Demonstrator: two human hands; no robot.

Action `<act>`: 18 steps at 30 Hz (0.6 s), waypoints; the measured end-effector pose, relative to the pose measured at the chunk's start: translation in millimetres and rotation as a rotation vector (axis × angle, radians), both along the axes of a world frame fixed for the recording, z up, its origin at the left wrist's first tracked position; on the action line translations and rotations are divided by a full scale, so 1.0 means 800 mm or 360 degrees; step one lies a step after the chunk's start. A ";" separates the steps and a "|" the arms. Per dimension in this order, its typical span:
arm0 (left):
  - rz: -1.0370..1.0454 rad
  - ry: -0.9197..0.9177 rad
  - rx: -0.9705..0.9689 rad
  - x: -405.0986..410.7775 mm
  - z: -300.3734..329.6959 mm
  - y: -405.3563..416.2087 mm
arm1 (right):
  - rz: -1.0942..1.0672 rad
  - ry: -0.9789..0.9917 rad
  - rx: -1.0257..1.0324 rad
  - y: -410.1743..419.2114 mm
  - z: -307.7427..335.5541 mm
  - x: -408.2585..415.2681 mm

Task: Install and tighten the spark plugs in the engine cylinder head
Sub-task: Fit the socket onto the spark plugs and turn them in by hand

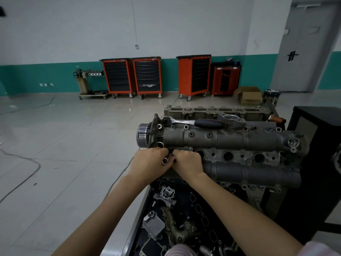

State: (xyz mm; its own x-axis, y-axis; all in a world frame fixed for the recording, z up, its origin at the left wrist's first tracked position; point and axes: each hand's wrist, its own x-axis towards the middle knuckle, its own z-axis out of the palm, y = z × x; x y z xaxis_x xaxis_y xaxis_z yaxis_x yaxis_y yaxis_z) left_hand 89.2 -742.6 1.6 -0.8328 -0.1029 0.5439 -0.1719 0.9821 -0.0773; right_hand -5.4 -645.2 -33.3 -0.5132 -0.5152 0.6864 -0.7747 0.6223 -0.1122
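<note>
Head view. We see both hands meeting at the near-left end of the cylinder head [230, 139], over the first of 4 plug wells. The left hand [149, 159] and the right hand [188, 163] are both curled around a small metal socket [164, 161], whose open chrome end shows between them; we judge this two-handed hold steadies the tool so it enters the well straight. Whether a spark plug sits inside it, we cannot tell. The 3 other wells [228, 156] lie open to the right of the hands, well apart from them. The ratchet [193, 123] rests untouched on the far side of the head, probably parked within reach for tightening. Loose parts lie on the desk [137, 215] beneath the forearms.
</note>
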 end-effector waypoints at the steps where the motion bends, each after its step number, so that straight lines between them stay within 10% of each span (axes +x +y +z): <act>1: -0.0073 0.0014 0.0033 0.001 0.001 0.001 | 0.0006 -0.0026 0.0005 0.001 0.000 0.000; 18: -0.0261 -0.0005 0.0058 0.002 -0.001 -0.013 | -0.0062 0.0003 0.0034 -0.001 0.001 0.001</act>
State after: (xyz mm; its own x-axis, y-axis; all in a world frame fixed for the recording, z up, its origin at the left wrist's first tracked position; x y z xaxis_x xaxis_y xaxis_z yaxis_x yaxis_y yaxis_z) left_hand 90.9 -752.9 0.6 -0.8418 0.0152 0.5396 -0.0087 0.9991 -0.0417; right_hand -4.5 -645.6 -32.4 -0.5321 -0.5093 0.6764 -0.7499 0.6543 -0.0973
